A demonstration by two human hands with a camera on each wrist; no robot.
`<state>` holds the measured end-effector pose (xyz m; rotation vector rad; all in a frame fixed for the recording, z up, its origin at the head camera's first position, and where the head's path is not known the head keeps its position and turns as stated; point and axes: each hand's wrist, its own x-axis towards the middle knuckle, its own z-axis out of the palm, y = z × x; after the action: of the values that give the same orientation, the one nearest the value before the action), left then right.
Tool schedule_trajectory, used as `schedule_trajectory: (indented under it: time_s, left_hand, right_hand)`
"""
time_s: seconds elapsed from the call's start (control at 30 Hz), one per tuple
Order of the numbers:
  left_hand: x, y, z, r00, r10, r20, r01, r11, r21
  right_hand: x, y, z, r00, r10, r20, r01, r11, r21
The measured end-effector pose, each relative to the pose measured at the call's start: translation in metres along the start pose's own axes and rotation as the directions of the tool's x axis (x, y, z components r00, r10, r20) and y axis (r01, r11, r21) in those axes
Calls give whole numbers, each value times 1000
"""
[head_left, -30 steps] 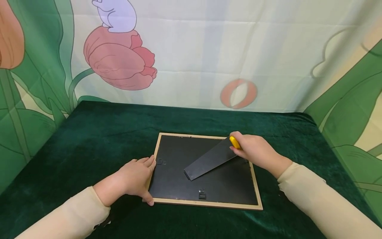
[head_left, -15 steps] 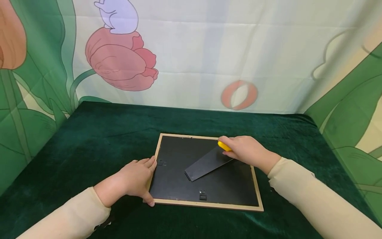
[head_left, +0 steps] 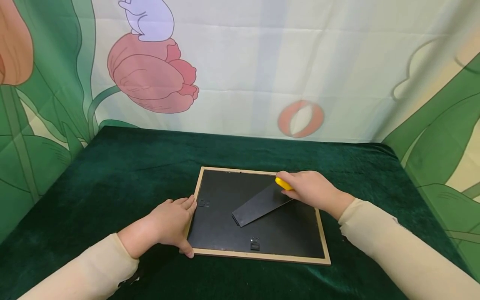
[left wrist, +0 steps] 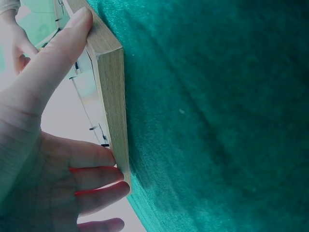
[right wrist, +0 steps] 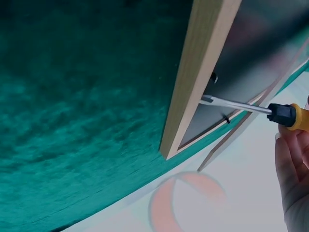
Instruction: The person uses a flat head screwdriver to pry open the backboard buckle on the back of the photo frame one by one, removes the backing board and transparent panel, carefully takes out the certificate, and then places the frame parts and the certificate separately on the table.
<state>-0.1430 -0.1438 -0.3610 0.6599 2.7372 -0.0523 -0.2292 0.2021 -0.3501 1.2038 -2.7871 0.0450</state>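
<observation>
A picture frame (head_left: 262,256) with a pale wooden border lies face down, its black backing board (head_left: 221,187) upward. An easel leg (head_left: 258,207) slants across that board. My left hand (head_left: 170,221) rests at the frame's near left corner, thumb on the near rail and straight fingers against the left side. In my right hand (head_left: 313,189) I grip a yellow-handled screwdriver (right wrist: 284,116). Its metal tip meets the frame's inner edge in the right wrist view, close to a small black tab (right wrist: 214,77). From the head view, the hand hides that tip.
Dark green velvet cloth (head_left: 131,179) covers the table under and around the frame. A printed curtain (head_left: 236,75) hangs behind it. Small metal hangers sit on the backing, one by the near rail (head_left: 255,245) and one by the left side (head_left: 203,203).
My right hand and the screwdriver shifted left over the frame in the first half second, then stayed almost still. The left hand and the frame have kept their place.
</observation>
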Motion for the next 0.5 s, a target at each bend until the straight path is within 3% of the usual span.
schedule_trajectory:
  time_s: [0.5]
  left_hand:
    - [-1,0,2,1000,6,-22,-6,1000,1]
  right_hand:
    - [-29,16,-9,985,140,-99,-127,984,124]
